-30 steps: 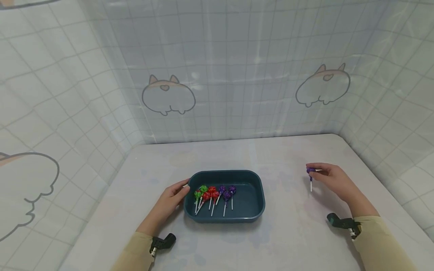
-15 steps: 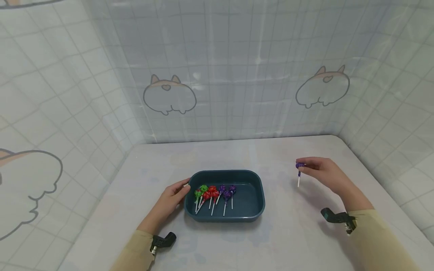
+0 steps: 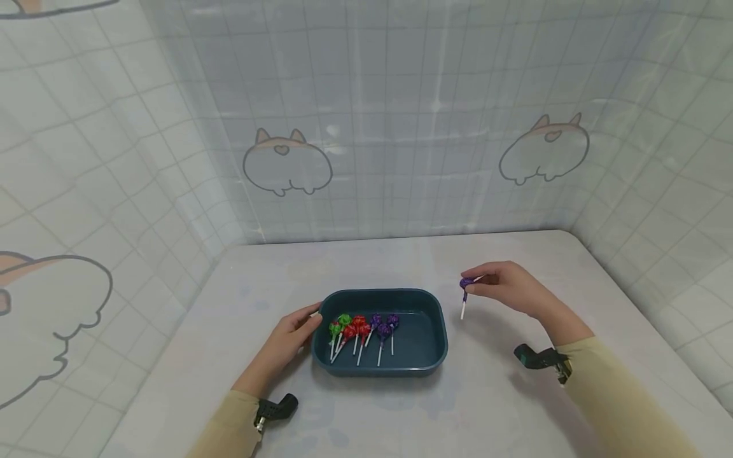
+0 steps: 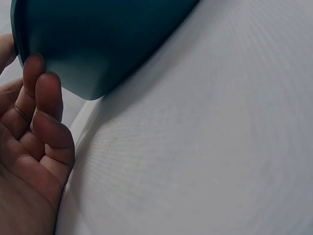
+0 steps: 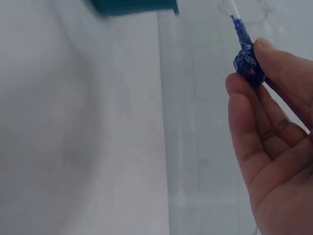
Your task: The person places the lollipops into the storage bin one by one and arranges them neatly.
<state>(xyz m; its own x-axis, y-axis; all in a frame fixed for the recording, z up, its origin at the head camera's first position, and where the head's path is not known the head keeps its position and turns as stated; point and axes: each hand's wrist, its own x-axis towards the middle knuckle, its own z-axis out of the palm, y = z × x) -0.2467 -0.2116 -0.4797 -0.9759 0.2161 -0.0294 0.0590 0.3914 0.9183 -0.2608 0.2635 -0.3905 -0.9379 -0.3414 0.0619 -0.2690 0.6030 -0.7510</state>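
My left hand (image 3: 287, 338) holds the left end of a dark teal rectangular tray (image 3: 420, 366), with the thumb at the rim. In the left wrist view its curled fingers (image 4: 49, 95) lie against the tray's outer wall. Up off the table, right of the tray, my right hand (image 3: 509, 289) pinches a purple-wrapped lollipop (image 3: 466, 283) by its head, white stick hanging down. The right wrist view shows this lollipop (image 5: 248, 66) between thumb and fingertips. Inside the tray, green lollipops (image 3: 343, 319), red lollipops (image 3: 358, 322) and purple lollipops (image 3: 383, 331) lie grouped by colour, left to middle.
The tray stands on a pale table (image 3: 275, 273). A white grid-patterned curtain (image 3: 412, 159) with cartoon animal drawings rises behind and at both sides. Dark wrist devices are strapped over both beige sleeves (image 3: 624, 388).
My right hand has carried the purple lollipop leftward, closer to the tray. The left hand and the tray have stayed in place.
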